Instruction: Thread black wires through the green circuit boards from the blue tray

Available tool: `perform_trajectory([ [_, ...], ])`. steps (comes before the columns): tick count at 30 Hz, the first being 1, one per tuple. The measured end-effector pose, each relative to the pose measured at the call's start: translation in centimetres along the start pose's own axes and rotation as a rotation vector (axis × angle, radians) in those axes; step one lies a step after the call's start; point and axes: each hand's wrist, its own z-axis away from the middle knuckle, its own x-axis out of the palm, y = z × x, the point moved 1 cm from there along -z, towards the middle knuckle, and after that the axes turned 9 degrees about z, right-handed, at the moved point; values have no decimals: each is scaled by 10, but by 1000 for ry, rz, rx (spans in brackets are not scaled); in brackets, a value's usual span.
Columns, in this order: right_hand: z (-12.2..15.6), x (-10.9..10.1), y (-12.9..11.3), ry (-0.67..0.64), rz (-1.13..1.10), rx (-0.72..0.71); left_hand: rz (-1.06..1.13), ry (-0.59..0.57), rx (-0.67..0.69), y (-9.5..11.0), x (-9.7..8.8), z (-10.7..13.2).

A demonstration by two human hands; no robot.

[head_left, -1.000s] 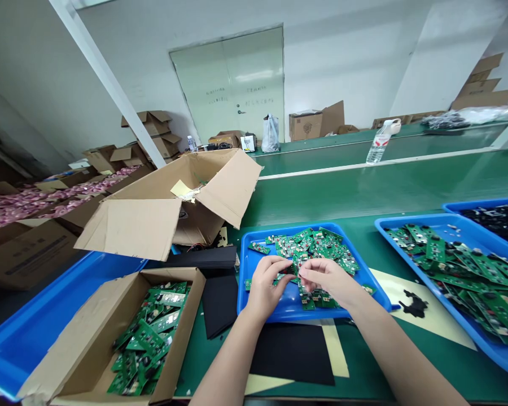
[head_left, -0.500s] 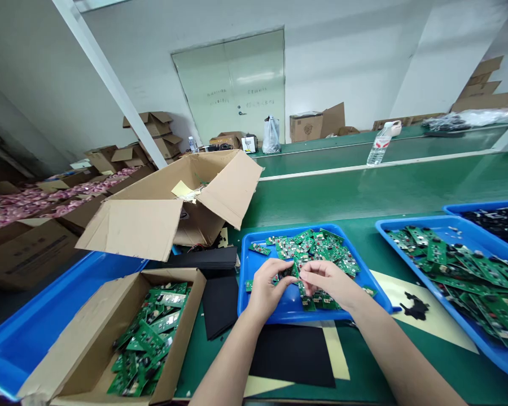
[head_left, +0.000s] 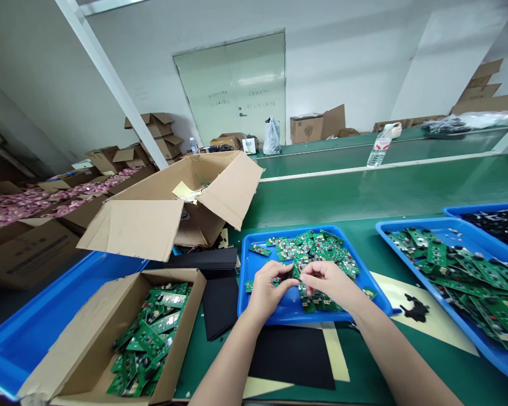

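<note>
Both my hands hover over a blue tray (head_left: pixel 254 307) heaped with small green circuit boards (head_left: pixel 322 251). My left hand (head_left: pixel 267 287) pinches a small green circuit board (head_left: pixel 288 274) between thumb and fingers. My right hand (head_left: pixel 328 282) meets it from the right, fingertips curled and pinching the same board or a small part on it. The board is mostly hidden by my fingers.
A cardboard box (head_left: pixel 88 349) of green boards sits at the lower left inside a long blue bin (head_left: pixel 21 338). An open carton (head_left: pixel 169 203) stands behind it. More blue trays (head_left: pixel 461 293) of boards lie to the right. Black sheets (head_left: pixel 294 355) lie near the table edge. A water bottle (head_left: pixel 376 148) stands far back.
My hands stayed over the tray, shifting slightly while working the small board between the fingertips. The view dipped a little.
</note>
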Motion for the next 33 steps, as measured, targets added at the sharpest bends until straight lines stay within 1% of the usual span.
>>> perform_trajectory([
  [7,-5,5,10,124,169,-69,117,34,-180,-1,8,2],
  [11,-6,6,16,271,325,-117,228,24,-289,0,12,1],
  [13,-6,6,16,339,385,-174,280,23,-337,0,12,0],
  [16,-6,10,13,389,436,-311,345,29,-404,0,12,0],
  [19,-8,13,13,411,473,-395,416,34,-478,-2,13,1],
  [25,-13,11,14,378,511,-450,537,34,-601,-2,14,1],
  [28,-16,11,15,370,521,-445,562,34,-624,-3,14,-1],
  [33,-25,15,18,372,579,-387,584,37,-624,-4,14,-4],
])
